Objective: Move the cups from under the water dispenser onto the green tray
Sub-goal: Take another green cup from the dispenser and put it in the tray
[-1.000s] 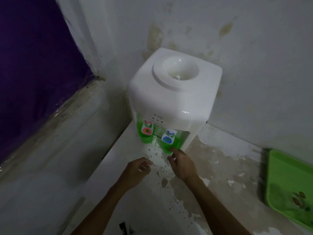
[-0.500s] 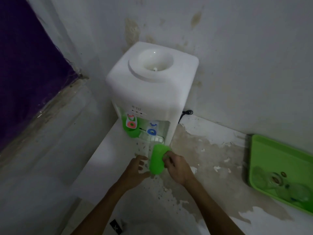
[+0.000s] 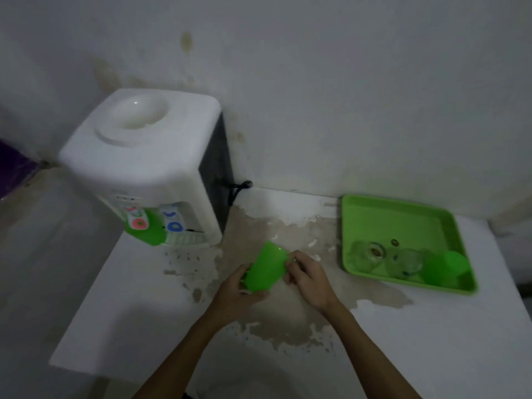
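A green plastic cup (image 3: 266, 267) is tilted above the counter, held between both hands. My left hand (image 3: 240, 295) grips its lower end and my right hand (image 3: 308, 276) holds its right side. A second green cup (image 3: 148, 230) stands under the left tap of the white water dispenser (image 3: 144, 156). At the right sits the green tray (image 3: 400, 217), carrying two clear glasses (image 3: 367, 254) and one green cup (image 3: 444, 266) along its near edge.
The white counter (image 3: 129, 298) has a large peeled brown patch (image 3: 273, 315) under my hands. A black power cord (image 3: 237, 190) runs from behind the dispenser to the wall. The counter's left edge drops off beside the dispenser.
My right hand took the green cup from under the right tap and drew it away. Both hands now hold it, further right and nearer the tray. The view swung right.
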{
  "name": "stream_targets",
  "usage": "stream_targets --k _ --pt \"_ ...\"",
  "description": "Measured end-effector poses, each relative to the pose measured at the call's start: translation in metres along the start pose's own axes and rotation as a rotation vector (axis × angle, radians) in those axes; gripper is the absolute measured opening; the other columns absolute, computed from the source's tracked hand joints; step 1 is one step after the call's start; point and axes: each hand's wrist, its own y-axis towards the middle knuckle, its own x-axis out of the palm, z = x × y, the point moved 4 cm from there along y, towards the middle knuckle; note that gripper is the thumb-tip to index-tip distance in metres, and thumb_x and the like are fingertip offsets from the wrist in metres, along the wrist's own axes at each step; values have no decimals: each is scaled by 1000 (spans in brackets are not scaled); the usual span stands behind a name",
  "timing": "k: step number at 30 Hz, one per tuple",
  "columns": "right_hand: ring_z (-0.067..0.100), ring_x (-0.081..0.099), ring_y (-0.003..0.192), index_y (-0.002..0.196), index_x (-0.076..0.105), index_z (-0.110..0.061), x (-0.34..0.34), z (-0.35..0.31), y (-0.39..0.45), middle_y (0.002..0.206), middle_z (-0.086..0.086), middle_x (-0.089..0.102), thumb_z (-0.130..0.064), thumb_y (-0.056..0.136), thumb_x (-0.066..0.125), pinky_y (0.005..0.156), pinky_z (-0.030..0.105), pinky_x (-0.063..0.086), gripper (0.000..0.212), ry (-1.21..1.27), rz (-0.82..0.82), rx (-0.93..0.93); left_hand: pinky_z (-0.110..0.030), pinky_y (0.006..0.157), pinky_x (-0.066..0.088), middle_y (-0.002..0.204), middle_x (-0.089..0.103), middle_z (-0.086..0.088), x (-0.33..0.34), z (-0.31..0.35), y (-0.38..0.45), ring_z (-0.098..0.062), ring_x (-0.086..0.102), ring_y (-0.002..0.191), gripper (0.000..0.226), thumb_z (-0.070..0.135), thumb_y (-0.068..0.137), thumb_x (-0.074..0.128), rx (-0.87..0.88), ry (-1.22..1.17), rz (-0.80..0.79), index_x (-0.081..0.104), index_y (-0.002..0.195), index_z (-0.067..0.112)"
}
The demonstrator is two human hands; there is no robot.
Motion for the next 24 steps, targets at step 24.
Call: stream_targets --k 24 --pt "21 57 68 116 60 -15 -310 106 3 76 24 62 -5 88 66 62 13 46 30 131 638 127 -35 87 56 119 60 1 236 215 165 -14 60 104 64 31 69 87 458 426 -11 59 126 33"
